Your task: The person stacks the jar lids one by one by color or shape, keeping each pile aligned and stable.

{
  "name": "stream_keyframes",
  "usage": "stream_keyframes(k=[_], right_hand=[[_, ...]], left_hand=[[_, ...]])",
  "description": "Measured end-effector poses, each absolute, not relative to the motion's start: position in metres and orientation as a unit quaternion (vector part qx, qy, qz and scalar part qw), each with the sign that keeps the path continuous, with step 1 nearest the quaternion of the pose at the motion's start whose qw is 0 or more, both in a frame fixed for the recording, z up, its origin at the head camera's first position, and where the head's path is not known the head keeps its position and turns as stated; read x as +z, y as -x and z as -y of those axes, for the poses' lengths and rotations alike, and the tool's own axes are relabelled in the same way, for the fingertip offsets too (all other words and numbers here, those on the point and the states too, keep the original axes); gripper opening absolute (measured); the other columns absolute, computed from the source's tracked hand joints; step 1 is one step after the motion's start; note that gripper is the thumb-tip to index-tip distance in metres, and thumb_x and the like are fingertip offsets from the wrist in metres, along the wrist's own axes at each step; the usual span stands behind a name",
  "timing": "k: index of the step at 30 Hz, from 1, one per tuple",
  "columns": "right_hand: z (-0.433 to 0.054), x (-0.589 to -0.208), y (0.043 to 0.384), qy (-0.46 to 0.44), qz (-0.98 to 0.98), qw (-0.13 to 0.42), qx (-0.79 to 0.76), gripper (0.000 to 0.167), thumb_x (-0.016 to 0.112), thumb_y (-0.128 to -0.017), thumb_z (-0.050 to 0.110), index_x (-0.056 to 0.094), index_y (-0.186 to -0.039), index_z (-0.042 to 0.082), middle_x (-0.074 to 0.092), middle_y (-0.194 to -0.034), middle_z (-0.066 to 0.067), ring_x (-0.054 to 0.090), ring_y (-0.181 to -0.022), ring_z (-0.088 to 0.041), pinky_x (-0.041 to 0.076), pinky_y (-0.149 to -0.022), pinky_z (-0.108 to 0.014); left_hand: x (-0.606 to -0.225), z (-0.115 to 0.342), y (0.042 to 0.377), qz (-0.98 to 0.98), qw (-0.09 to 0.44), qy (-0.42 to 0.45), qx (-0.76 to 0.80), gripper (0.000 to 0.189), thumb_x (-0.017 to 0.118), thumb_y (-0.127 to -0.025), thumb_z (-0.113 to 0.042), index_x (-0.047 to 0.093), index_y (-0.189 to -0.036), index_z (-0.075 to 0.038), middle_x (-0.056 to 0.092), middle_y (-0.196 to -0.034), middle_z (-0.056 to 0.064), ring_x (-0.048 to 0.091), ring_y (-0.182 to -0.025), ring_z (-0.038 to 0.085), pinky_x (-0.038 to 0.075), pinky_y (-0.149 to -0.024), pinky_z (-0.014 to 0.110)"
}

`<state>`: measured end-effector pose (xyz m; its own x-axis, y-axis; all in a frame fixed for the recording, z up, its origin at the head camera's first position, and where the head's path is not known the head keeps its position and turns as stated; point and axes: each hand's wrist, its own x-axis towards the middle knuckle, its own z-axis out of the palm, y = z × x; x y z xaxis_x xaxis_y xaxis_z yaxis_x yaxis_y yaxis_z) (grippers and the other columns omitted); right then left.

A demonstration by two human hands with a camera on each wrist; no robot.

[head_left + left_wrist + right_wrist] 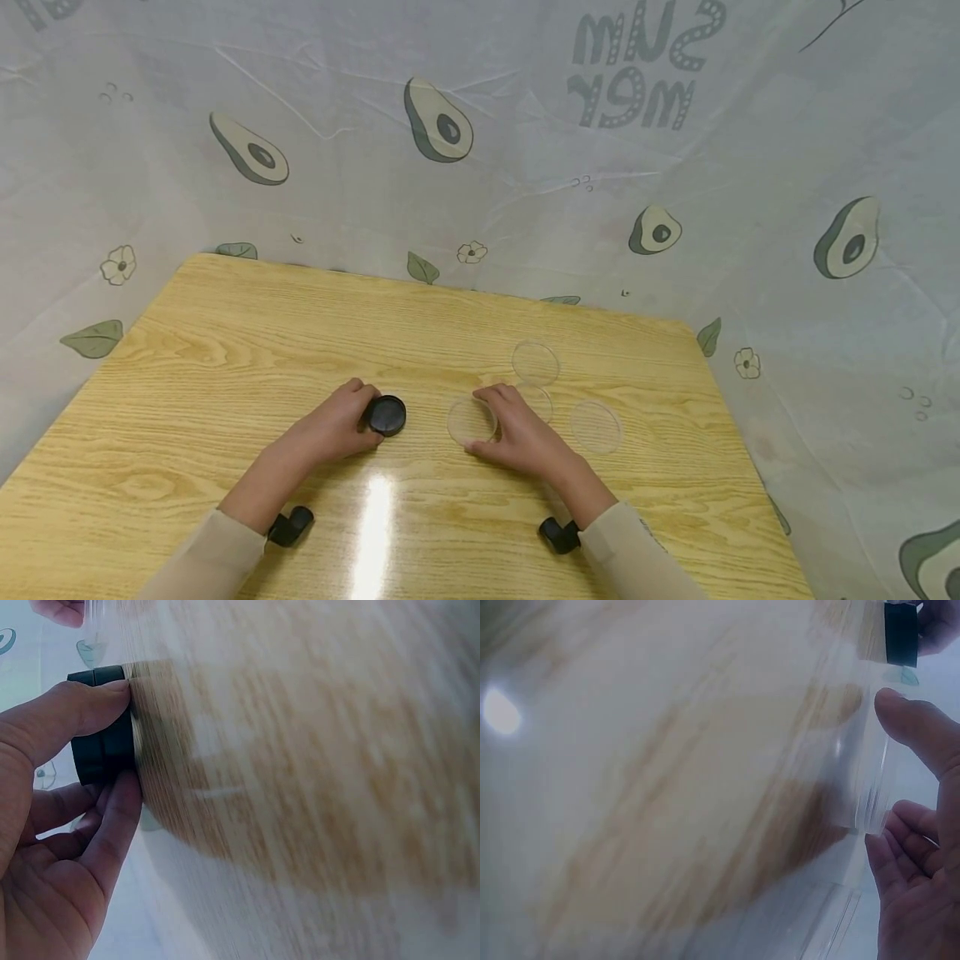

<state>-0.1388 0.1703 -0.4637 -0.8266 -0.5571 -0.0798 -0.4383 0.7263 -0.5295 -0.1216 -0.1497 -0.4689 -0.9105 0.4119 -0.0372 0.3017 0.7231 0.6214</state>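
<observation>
Plainly, the left hand [343, 425] pinches a black puck [387, 416]. At its three o'clock, the right hand [519, 433] grips a clear dish [467, 421], probably light and slick; hold its rim.

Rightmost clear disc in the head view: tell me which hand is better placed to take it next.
Likely the right hand: it is nearer the rightmost clear disc, though it is curled round the leftmost clear disc. The left hand is farther off and grips the black cylinder.
</observation>
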Motion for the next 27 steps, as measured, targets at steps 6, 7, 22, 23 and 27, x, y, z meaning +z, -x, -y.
stream_keyframes(k=[6, 7, 22, 23, 27], right_hand=[[-0.1712, -0.4636, 0.1375, 0.272, -0.921, 0.123, -0.249, 0.078, 0.081, -0.092, 0.039, 0.047, -0.153, 0.006, 0.051, -0.149, -0.012, 0.05, -0.14, -0.029, 0.047, -0.113, -0.049], [-0.1712, -0.4635, 0.1373, 0.272, -0.921, 0.124, -0.249, 0.078, 0.081, -0.092, 0.039, 0.047, -0.153, 0.006, 0.05, -0.149, -0.013, 0.05, -0.14, -0.029, 0.047, -0.113, -0.049], [-0.1695, -0.4653, 0.134, 0.265, -0.922, 0.126, -0.254, 0.084, 0.082, -0.092, 0.036, 0.04, -0.157, 0.004, 0.047, -0.149, -0.015, 0.049, -0.137, -0.029, 0.048, -0.111, -0.049], [-0.1696, -0.4657, 0.1339, 0.265, -0.922, 0.125, -0.255, 0.084, 0.082, -0.092, 0.036, 0.041, -0.157, 0.003, 0.047, -0.148, -0.015, 0.049, -0.135, -0.029, 0.049, -0.111, -0.049], [-0.1699, -0.4666, 0.1333, 0.266, -0.92, 0.121, -0.26, 0.084, 0.082, -0.092, 0.036, 0.04, -0.157, 0.003, 0.048, -0.145, -0.015, 0.05, -0.132, -0.028, 0.05, -0.108, -0.049]], left_hand=[[-0.467, 0.1497, 0.1217, -0.924, 0.092, -0.191, 0.317, 0.043, 0.086, -0.083, -0.012, 0.065, -0.117, 0.004, 0.058, -0.103, 0.011, 0.051, -0.087, 0.017, 0.048, -0.079, 0.036], [-0.467, 0.1496, 0.1217, -0.924, 0.092, -0.19, 0.319, 0.043, 0.086, -0.083, -0.012, 0.065, -0.117, 0.004, 0.058, -0.103, 0.011, 0.051, -0.087, 0.017, 0.048, -0.079, 0.036], [-0.4669, 0.1496, 0.1207, -0.923, 0.092, -0.191, 0.323, 0.044, 0.085, -0.083, -0.012, 0.064, -0.119, 0.004, 0.057, -0.102, 0.011, 0.049, -0.086, 0.018, 0.047, -0.079, 0.037], [-0.4671, 0.1495, 0.1208, -0.923, 0.093, -0.19, 0.323, 0.045, 0.085, -0.083, -0.011, 0.064, -0.119, 0.004, 0.057, -0.102, 0.011, 0.049, -0.086, 0.018, 0.047, -0.078, 0.037], [-0.4678, 0.1499, 0.1212, -0.924, 0.095, -0.186, 0.321, 0.044, 0.085, -0.084, -0.011, 0.064, -0.121, 0.004, 0.057, -0.103, 0.011, 0.049, -0.086, 0.018, 0.046, -0.078, 0.035]])
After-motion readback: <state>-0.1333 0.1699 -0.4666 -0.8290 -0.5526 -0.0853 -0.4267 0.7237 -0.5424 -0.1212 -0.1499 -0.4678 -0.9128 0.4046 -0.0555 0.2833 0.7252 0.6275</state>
